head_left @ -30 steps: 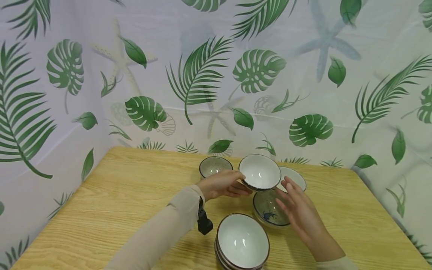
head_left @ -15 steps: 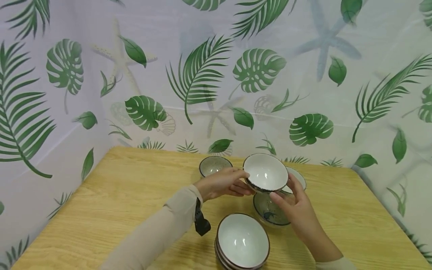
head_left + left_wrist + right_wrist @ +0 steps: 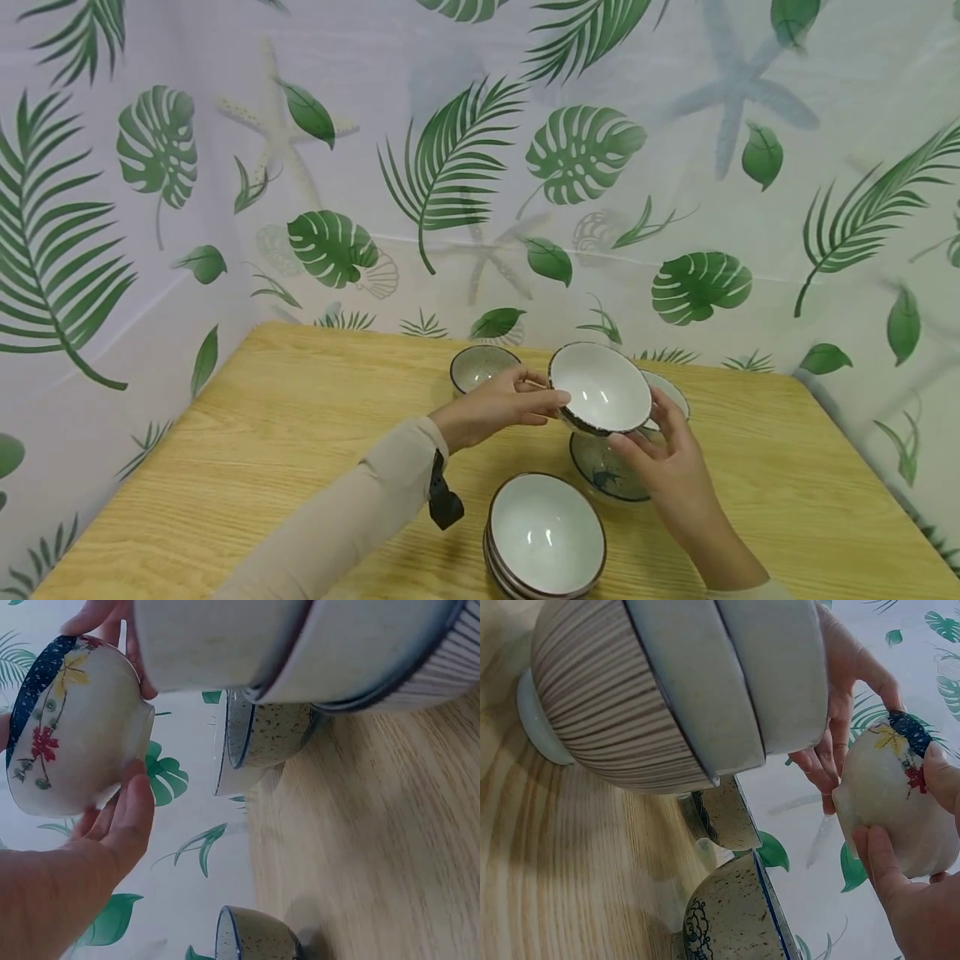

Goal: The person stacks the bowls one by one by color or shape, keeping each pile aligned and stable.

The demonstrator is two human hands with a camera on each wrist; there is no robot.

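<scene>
Above the far middle of the wooden table [image 3: 247, 433], a white bowl [image 3: 600, 387] with a dark speckled rim and painted flowers on its outside is held clear of the surface between both hands. The left hand [image 3: 498, 404] pinches its near-left rim with thumb and fingertips. The right hand [image 3: 663, 467] cups the underside and right wall, fingers curled round it, apparently to take the weight. The bowl tilts slightly toward the person. Directly beneath it sits a speckled bowl with a blue fish [image 3: 603, 475]. A small speckled bowl [image 3: 480, 367] stands just left. Another white bowl [image 3: 671, 392] is partly hidden behind. A stack of brown-rimmed bowls [image 3: 546, 537] stands nearest the person, apart from the hands.
</scene>
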